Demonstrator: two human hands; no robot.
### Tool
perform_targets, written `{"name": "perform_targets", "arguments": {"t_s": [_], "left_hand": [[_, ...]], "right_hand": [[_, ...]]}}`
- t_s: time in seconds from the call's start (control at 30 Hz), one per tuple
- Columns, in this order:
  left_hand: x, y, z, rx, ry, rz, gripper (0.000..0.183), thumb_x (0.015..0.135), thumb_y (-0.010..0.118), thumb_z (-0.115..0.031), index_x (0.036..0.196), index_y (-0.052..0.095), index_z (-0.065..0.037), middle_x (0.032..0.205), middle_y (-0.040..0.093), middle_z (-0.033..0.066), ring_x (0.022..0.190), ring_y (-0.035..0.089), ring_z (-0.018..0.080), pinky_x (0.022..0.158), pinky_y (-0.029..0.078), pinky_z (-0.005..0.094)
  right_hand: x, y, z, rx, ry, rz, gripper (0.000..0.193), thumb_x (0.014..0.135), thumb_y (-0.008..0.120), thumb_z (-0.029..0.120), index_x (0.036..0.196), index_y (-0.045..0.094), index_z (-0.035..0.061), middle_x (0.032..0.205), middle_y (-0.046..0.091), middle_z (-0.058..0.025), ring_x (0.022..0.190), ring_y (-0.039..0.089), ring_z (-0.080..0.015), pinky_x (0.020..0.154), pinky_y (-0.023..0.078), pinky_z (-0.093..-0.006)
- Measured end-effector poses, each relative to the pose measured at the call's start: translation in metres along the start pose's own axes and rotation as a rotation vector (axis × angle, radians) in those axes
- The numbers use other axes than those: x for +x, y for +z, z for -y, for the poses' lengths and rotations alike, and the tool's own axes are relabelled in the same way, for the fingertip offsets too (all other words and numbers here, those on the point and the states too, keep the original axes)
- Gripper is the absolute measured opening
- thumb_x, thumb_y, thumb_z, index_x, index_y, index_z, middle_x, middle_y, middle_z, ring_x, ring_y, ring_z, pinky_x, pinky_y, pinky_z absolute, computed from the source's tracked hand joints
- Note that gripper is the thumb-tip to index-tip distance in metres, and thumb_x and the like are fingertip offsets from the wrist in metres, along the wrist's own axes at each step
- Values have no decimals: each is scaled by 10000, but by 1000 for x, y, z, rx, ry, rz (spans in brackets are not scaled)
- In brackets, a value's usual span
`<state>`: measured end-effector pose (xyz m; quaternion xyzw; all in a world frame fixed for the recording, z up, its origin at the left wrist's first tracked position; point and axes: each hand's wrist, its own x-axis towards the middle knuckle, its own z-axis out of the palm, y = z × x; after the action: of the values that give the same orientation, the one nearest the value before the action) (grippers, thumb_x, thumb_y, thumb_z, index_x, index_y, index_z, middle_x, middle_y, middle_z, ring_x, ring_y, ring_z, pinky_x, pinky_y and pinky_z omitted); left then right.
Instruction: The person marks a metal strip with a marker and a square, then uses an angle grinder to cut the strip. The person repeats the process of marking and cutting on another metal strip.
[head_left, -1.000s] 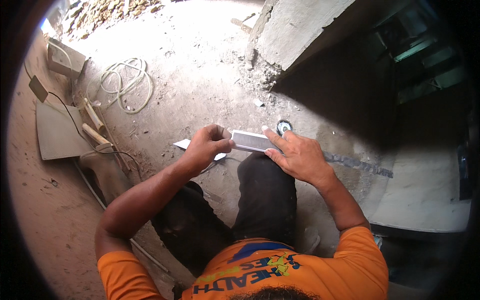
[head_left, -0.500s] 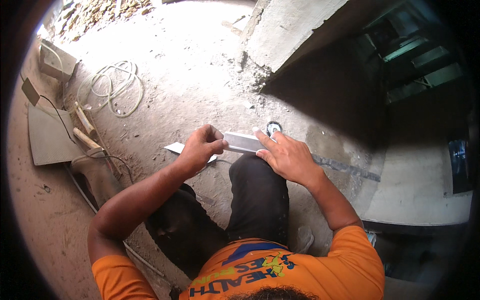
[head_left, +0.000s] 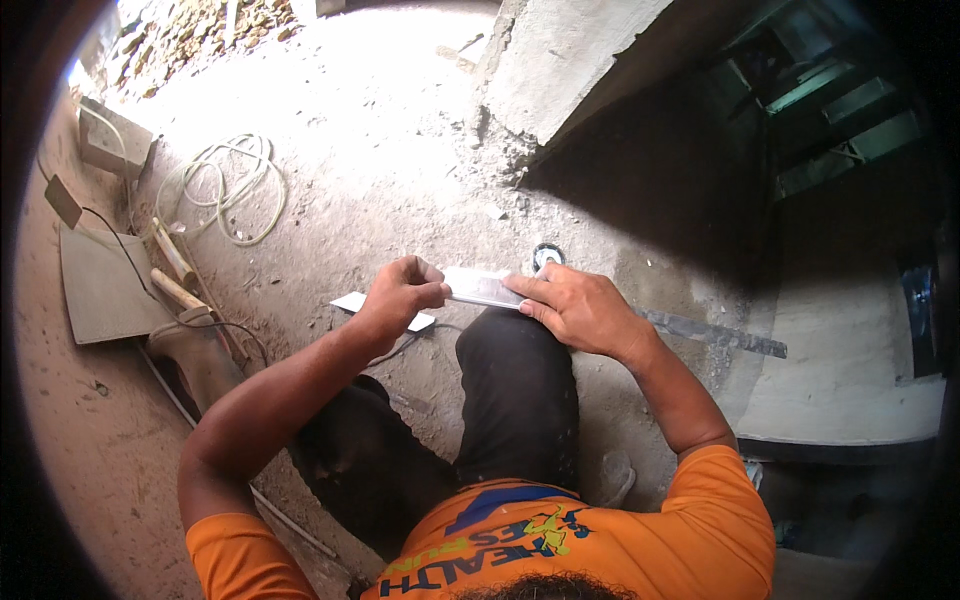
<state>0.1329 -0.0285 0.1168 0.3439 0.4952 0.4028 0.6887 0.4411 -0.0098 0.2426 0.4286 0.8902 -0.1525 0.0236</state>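
Observation:
A long, flat, silver-grey metal strip (head_left: 475, 287) lies across above my bent knee. My left hand (head_left: 402, 295) pinches its left end between thumb and fingers. Farther along, my right hand (head_left: 580, 308) grips it, fingers laid over the top face and thumb along the near edge. Past my right wrist, a darker mottled length (head_left: 715, 333) sticks out to the right; it looks like the same strip, though my hand and wrist hide the join. Just beyond my right hand is a small round black-and-white object (head_left: 547, 256), its kind unclear.
White flat pieces (head_left: 420, 322) lie on the dusty floor by my left wrist, near a dark cord. To the left are a coiled pale hose (head_left: 235, 190), a grey block (head_left: 113, 138), a flat board (head_left: 105, 285) and wooden handles (head_left: 177, 290). A broken-edged concrete slab (head_left: 560, 65) stands ahead.
The strip has tilted slightly in my hands, its upper face now catching more light. Its right end reaches farther right. Both hands keep their hold.

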Motion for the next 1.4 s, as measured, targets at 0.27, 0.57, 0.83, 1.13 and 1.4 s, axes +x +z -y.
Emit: {"name": "perform_targets", "arguments": {"t_s": [0.27,0.57,0.83,1.13,1.4], "left_hand": [[7,4,6,-12,48,27,187,1020,835,-31,1143,699,3,1058,752,86,993,753,188,912,624,352],[9,5,7,-88,34,129,202,1061,756,-10,1190,601,-14,1172,708,113,1088,756,223,989,668,401],[5,3,4,-111,9,148,187,1068,744,-7,1187,601,2,1161,713,130,1061,771,232,1008,662,399],[-1,-1,2,-54,44,147,198,1048,756,-6,1182,611,14,1129,695,118,1040,771,242,993,662,399],[-2,1,1,-72,58,144,242,978,781,-10,1166,632,14,1073,699,111,1008,760,223,929,642,376]], "right_hand": [[-8,-2,-3,54,15,-7,447,1140,775,334,1570,791,214,1141,752,-135,1065,785,-359,949,635,-490],[-9,-15,-6,149,-15,9,522,1081,849,303,1585,778,187,1174,751,-174,1103,782,-384,985,626,-491],[-19,-15,4,162,-2,40,501,1124,792,348,1598,741,192,1169,750,-237,1087,777,-455,987,612,-548],[-18,-46,10,-11,-100,-106,478,1100,823,294,1544,777,121,1303,806,-176,1128,803,-355,1018,639,-479],[-105,-199,96,908,-830,-528,424,1176,681,499,1388,758,140,1201,773,-141,995,729,-303,879,572,-465]]}}
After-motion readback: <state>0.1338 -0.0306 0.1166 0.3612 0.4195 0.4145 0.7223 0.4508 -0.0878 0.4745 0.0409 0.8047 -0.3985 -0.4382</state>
